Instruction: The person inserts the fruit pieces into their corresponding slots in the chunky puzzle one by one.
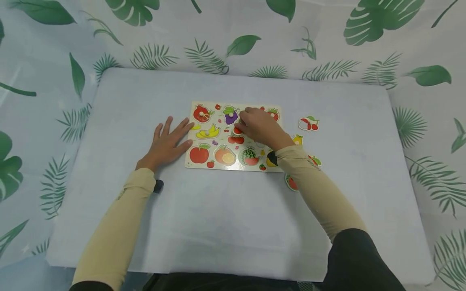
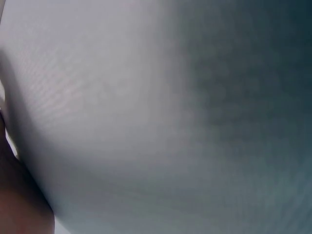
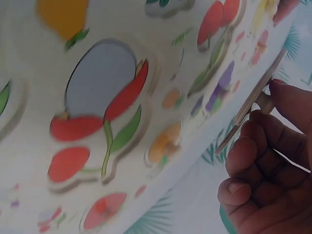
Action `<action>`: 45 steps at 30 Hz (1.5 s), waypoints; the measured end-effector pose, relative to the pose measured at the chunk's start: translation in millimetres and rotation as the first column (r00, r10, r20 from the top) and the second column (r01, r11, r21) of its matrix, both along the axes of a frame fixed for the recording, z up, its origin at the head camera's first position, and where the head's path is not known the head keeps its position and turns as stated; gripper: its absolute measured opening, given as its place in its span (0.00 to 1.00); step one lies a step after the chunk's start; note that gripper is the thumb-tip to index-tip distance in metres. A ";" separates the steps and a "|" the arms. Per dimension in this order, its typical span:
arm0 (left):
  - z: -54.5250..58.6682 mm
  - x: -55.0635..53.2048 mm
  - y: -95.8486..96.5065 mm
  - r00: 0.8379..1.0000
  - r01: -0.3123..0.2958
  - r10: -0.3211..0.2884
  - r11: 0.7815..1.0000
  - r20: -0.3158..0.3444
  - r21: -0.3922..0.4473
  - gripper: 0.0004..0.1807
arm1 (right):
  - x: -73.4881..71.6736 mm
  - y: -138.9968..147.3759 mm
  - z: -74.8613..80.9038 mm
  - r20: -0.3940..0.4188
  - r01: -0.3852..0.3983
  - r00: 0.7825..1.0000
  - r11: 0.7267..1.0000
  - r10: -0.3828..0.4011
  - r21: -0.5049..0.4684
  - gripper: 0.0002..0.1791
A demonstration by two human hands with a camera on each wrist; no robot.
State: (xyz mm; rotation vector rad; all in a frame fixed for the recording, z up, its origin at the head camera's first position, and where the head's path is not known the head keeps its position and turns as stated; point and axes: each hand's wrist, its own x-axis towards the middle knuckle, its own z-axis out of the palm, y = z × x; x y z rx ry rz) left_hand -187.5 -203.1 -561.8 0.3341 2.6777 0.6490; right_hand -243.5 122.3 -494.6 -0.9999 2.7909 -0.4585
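Observation:
A fruit puzzle board (image 1: 189, 164) lies on the white table, with apple (image 1: 199, 154), banana (image 1: 208, 132), grape (image 1: 231, 116) and watermelon (image 1: 249, 156) pictures showing. My left hand (image 1: 165, 143) lies at the board's left edge, fingers spread and fingertips on it. Over the middle right of the board, my right hand (image 1: 260, 127) hides some pictures. In the right wrist view its thumb and fingers pinch the small knob (image 3: 264, 102) of a thin wooden puzzle piece (image 3: 251, 97), seen edge-on and tilted. The left wrist view is mostly blurred cloth.
Right of the board lie loose pieces: a red fruit piece with leaves (image 1: 308, 123), a pear piece (image 1: 297, 140), another red one (image 1: 316, 160) and a watermelon piece (image 1: 291, 183) partly under my right sleeve. A leaf-patterned cloth (image 1: 269, 56) hangs behind the table.

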 end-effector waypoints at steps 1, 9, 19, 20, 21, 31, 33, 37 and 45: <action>-0.9 0.2 -0.3 1.000 0.002 -0.002 1.000 -0.002 0.003 0.39 | -0.8 -3.0 -3.2 0.003 -0.009 1.000 1.000 0.009 0.001 0.12; -1.6 1.4 -1.1 1.000 0.018 -0.018 1.000 -0.025 0.016 0.39 | -0.1 -14.8 -18.8 0.045 -0.031 0.999 0.999 0.030 0.034 0.12; -0.1 0.4 -1.7 1.000 0.010 -0.010 1.000 -0.019 0.001 0.39 | 5.0 -14.3 -25.0 0.035 0.001 0.999 0.999 -0.003 0.051 0.14; 0.2 0.4 -1.7 1.000 0.009 -0.009 1.000 -0.018 0.001 0.39 | 5.7 -14.4 -25.5 0.035 -0.001 0.999 0.999 -0.001 0.049 0.14; 0.6 0.5 -1.8 1.000 0.008 -0.008 1.000 -0.016 0.003 0.39 | 6.1 -14.6 -25.8 0.033 -0.004 0.999 0.999 0.002 0.046 0.14; 3.4 1.3 -1.0 1.000 0.008 -0.008 1.000 -0.008 0.007 0.39 | 9.7 -18.5 -30.7 -0.006 -0.008 1.000 0.997 0.009 0.072 0.15; 3.6 1.1 -0.8 1.000 0.008 -0.008 1.000 -0.007 0.008 0.39 | 9.7 -19.0 -32.2 -0.008 -0.003 1.000 0.997 0.004 0.076 0.15; 2.4 0.4 -1.1 1.000 0.008 -0.008 1.000 -0.006 0.011 0.39 | 10.9 -18.4 -31.8 0.006 -0.001 1.000 0.997 0.000 0.075 0.14; 3.8 0.4 -1.6 1.000 0.004 -0.004 1.000 -0.006 0.014 0.39 | 12.5 -16.5 -25.3 0.052 -0.022 0.998 0.997 0.019 0.068 0.12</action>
